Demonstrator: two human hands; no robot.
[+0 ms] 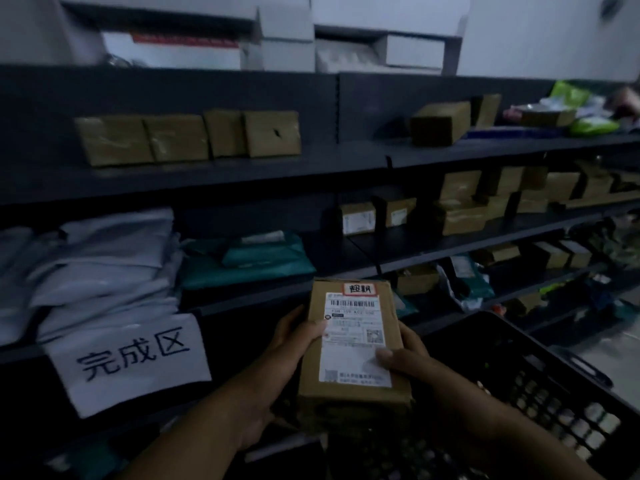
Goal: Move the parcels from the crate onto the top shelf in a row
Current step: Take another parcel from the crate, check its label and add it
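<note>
A brown cardboard parcel (pixel 353 344) with a white shipping label is held up in front of the shelves, above the black plastic crate (pixel 540 386). My left hand (pixel 294 344) grips its left side, thumb on the label. My right hand (pixel 405 355) holds its right side, thumb on the label's lower part. On the dark top shelf (pixel 242 168) several brown parcels (pixel 187 136) stand side by side in a row at the left, touching one another. The crate's inside is mostly hidden by my arms.
More brown boxes (pixel 440 123) sit further right on the top shelf. Lower shelves hold grey mail bags (pixel 97 268), teal bags (pixel 242 258) and small boxes (pixel 464 206). A white paper sign (pixel 128 362) hangs at the left. White boxes (pixel 287 32) stand above the shelving.
</note>
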